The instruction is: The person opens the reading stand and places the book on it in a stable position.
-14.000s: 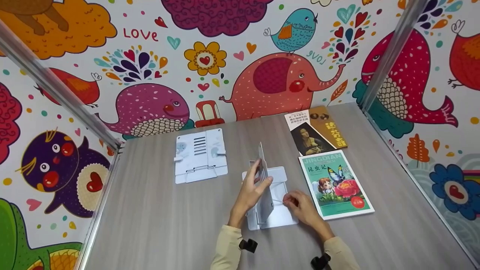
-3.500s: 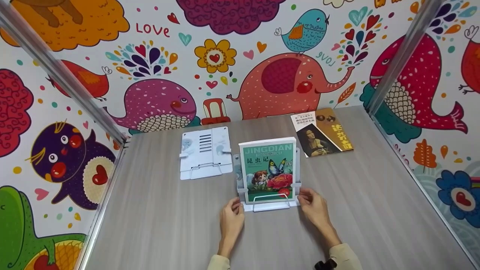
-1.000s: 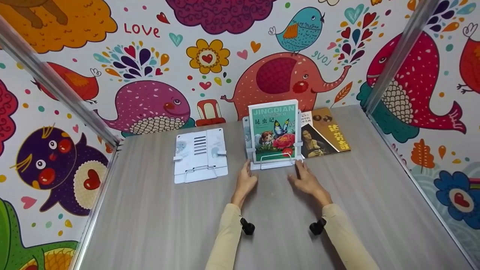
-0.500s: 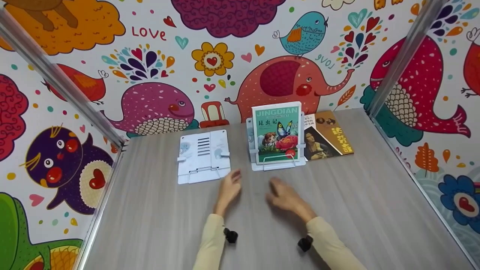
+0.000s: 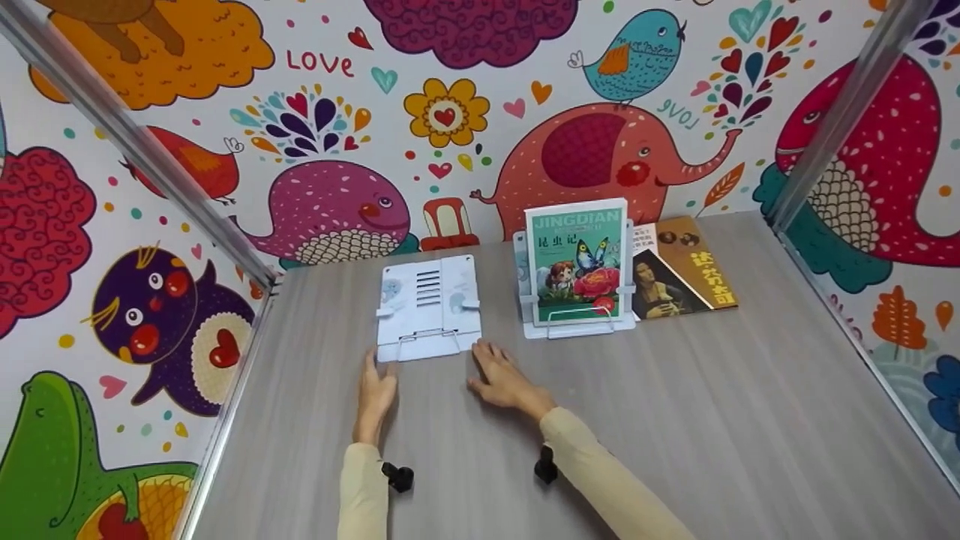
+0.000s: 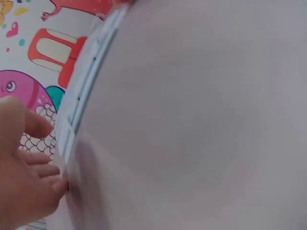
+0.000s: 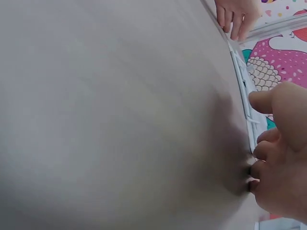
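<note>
A white folded book stand [image 5: 409,296] lies flat on the table, left of centre in the head view, with slots and a wire holder at its front. My left hand [image 5: 375,394] is at its front left corner, fingers extended along the edge. At the front right corner is my right hand [image 5: 508,381], fingertips right at the edge and palm down. The wrist views show the stand edge-on, a thin white strip [image 6: 88,79] between the hands. A second book stand [image 5: 536,330] stands upright to the right, bearing a green picture book [image 5: 574,259] behind its wire.
Behind and right of the upright stand, a brown and white book [image 5: 679,270] lies flat, partly hidden. The wood-grain table [image 5: 675,420] meets a cartoon-printed wall [image 5: 517,60] at the back. Metal posts [image 5: 840,112] mark the panel corners.
The green book went from flat on the table onto the raised stand, which moved back toward the wall. Both hands then left it and moved left to the folded stand's front corners.
</note>
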Demonstrator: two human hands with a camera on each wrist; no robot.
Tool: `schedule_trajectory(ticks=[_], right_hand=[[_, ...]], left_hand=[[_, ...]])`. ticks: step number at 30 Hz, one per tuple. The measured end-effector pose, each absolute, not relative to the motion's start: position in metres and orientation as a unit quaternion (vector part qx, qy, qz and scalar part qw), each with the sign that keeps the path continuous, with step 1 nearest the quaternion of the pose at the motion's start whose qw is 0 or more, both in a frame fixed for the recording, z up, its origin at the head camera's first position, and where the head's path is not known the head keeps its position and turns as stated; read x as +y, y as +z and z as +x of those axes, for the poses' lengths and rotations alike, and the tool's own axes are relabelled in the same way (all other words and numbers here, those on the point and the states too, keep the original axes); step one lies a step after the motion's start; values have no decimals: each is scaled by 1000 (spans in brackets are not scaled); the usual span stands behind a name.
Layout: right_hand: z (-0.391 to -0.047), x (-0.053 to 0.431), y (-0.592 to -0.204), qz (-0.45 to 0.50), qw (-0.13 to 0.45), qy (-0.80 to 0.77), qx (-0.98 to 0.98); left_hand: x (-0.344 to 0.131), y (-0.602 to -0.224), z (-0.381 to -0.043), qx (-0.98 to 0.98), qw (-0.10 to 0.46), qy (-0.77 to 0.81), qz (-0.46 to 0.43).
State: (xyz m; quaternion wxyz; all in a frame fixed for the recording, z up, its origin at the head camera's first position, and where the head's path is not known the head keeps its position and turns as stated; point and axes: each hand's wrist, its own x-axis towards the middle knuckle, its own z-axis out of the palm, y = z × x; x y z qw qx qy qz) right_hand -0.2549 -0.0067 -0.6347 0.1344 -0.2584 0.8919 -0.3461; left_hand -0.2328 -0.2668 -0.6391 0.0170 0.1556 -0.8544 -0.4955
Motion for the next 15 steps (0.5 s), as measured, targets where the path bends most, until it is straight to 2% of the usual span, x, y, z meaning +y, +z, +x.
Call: schedule_trajectory(ticks=[4,10,15], right_hand=[[-255,-9,-635,-262,131,-320,901],[-253,-11,-633,-267,121,-294,910],[-249,-9,-636,-284,87,-273,915]], left_hand=[[-264,-641,-233,-885,-18,-449,123],[-256,-635,-231,-908,-29,-402,117],[-259,-633,-224,-904,-41,-410,117]])
